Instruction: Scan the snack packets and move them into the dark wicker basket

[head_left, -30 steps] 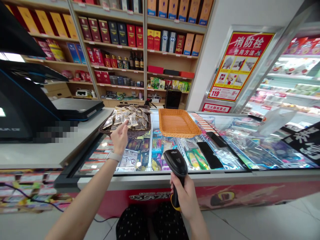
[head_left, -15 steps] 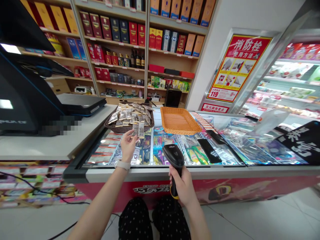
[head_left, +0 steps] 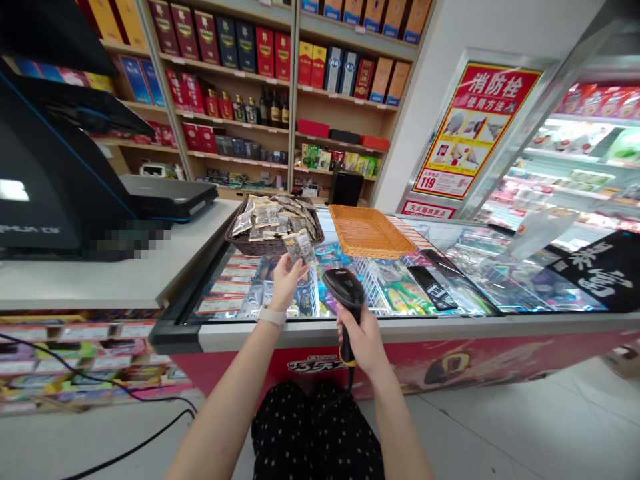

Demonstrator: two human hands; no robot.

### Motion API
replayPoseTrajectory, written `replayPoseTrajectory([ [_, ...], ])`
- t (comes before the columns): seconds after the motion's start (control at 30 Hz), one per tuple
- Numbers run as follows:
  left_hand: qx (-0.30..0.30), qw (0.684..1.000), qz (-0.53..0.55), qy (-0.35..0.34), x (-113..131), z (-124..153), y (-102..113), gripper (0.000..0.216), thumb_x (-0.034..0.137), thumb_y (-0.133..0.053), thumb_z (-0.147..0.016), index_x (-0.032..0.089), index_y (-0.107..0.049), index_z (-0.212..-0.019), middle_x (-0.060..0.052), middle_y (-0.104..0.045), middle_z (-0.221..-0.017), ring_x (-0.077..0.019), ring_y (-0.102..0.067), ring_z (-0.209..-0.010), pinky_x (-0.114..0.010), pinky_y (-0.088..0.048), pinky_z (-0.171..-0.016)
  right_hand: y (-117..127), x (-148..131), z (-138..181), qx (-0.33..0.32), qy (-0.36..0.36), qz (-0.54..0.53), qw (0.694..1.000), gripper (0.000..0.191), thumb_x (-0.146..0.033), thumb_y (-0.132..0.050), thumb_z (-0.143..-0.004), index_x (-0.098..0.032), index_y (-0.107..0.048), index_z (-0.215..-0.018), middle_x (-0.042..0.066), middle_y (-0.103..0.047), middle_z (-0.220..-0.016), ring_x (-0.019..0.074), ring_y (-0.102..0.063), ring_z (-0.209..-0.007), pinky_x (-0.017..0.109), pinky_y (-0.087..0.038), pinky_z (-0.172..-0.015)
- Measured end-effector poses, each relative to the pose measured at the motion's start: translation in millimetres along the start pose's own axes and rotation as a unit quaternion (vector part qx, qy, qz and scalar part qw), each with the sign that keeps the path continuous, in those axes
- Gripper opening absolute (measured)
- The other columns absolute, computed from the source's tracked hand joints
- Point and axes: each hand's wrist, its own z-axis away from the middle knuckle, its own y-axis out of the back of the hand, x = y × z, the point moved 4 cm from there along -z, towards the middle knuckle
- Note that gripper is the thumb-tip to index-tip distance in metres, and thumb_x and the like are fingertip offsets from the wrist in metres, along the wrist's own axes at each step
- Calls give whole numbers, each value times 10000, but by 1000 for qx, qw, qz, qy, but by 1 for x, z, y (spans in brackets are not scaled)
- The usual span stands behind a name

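Note:
Pinched in the fingers of my left hand (head_left: 287, 281) is a small clear packet (head_left: 301, 247) with a brownish edge; its contents are too small to make out. It is just in front of a dark wicker basket (head_left: 255, 247) heaped with similar packets (head_left: 270, 215). My right hand (head_left: 364, 337) is wrapped round the handle of a black barcode scanner (head_left: 345, 288), whose head is raised toward the freezer. An orange wicker basket (head_left: 370, 231), with nothing in it, rests on the freezer's glass top to the right of the dark one.
Under me runs a chest freezer (head_left: 380, 330) with a glass top. A phone (head_left: 433, 288) lies on the glass. On the left counter (head_left: 200, 260) stands a black checkout machine (head_left: 55, 173). A cable (head_left: 150, 400) trails along the floor. Shelves of boxes (head_left: 227, 43) line the back.
My left hand has moved right with the packet, away from the dark basket and closer to the scanner. The packet is now tilted. The view has shifted slightly.

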Motion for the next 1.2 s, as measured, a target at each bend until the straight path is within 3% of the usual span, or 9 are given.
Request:
replayPoseTrajectory([
  [0.33, -38, 998, -30, 45, -2, 6, -9, 527, 531, -854, -714, 171, -623, -1022, -57, -741, -970, -203, -734, -838, -321, -642, -733, -1, 2, -10, -35, 4, 69, 997, 460, -598, -619, -926, -173, -687, -1088, -20, -615, -598, 193, -588, -482, 288, -477, -498],
  [0.6, -35, 998, -48, 28, 3, 7, -5, 457, 470, -826, -765, 181, -589, -1029, -34, -733, -941, -188, -727, -818, -314, -637, -721, 8, 7, -4, -64, 25, 103, 992, 505, -572, -607, -925, -168, -688, -1218, 76, -740, -807, 283, -714, -737, 320, -511, -614],
  [0.7, -42, 997, -55, 31, 3, 6, -6, 450, 443, -823, -773, 185, -585, -1056, -47, -740, -973, -202, -730, -828, -325, -635, -715, 10, 3, -5, -77, 16, 103, 992, 475, -561, -589, -939, -169, -677, -1193, 53, -718, -757, 256, -696, -657, 313, -511, -586],
  [0.93, -51, 994, -85, 54, 2, 9, -7, 421, 407, -806, -792, 194, -581, -1077, -50, -751, -992, -189, -734, -777, -312, -626, -697, 16, -21, -15, -100, -9, 101, 990, 328, -528, -561, -971, -211, -634, -929, -39, -584, -563, 182, -603, -431, 270, -482, -452],
  [1.03, -57, 993, -93, 55, 0, 8, -8, 438, 427, -811, -779, 194, -583, -1071, -46, -749, -998, -187, -731, -786, -306, -626, -679, 20, -32, -17, -101, -14, 110, 989, 309, -518, -585, -960, -215, -640, -945, -39, -587, -571, 179, -600, -430, 259, -470, -427],
  [1.2, -64, 991, -93, 69, -4, 8, -7, 498, 479, -815, -766, 198, -573, -1100, -60, -760, -1023, -217, -750, -859, -339, -632, -745, 24, -34, -15, -91, 0, 163, 982, 347, -522, -593, -959, -191, -680, -1017, 4, -648, -620, 202, -632, -505, 284, -506, -525],
])
